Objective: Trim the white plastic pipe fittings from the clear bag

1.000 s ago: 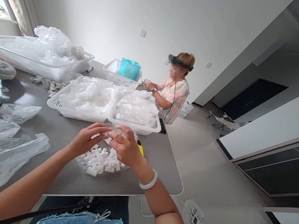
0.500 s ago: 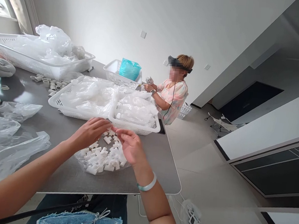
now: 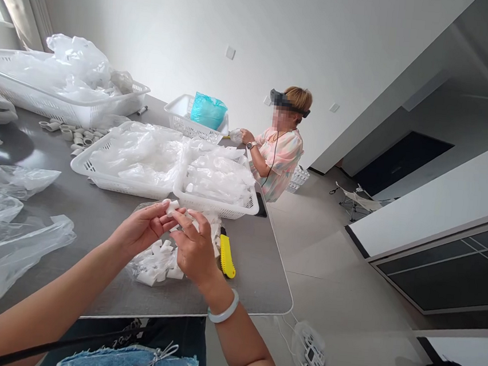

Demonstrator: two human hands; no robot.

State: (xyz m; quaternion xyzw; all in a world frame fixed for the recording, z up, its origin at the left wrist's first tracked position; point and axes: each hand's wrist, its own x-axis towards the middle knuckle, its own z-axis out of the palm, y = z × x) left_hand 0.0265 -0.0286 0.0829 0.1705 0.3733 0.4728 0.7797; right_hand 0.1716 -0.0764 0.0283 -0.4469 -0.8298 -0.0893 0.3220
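Note:
My left hand [image 3: 147,228] pinches a short white pipe fitting [image 3: 173,206] between thumb and fingers, above the table. Close by on the right, my right hand [image 3: 195,244] has its fingers apart, with the fingertips at the fitting's lower right. Whether they touch it I cannot tell. Below both hands lies a clear plastic bag with several white tee fittings [image 3: 149,266] on it, partly covered by my right hand. A yellow-handled tool [image 3: 227,256], which looks like a utility knife, rests just right of the fittings.
White baskets of clear plastic bags [image 3: 143,153] stand beyond my hands. Loose grey-white fittings [image 3: 76,134] and more bags [image 3: 16,264] lie to the left. A co-worker [image 3: 282,146] works at the table's far right, near a basket with a blue bag [image 3: 208,111].
My hands have turned and shifted slightly; the fitting in my left hand now shows. My right hand has moved left, and the yellow tool beside the fittings has come into view.

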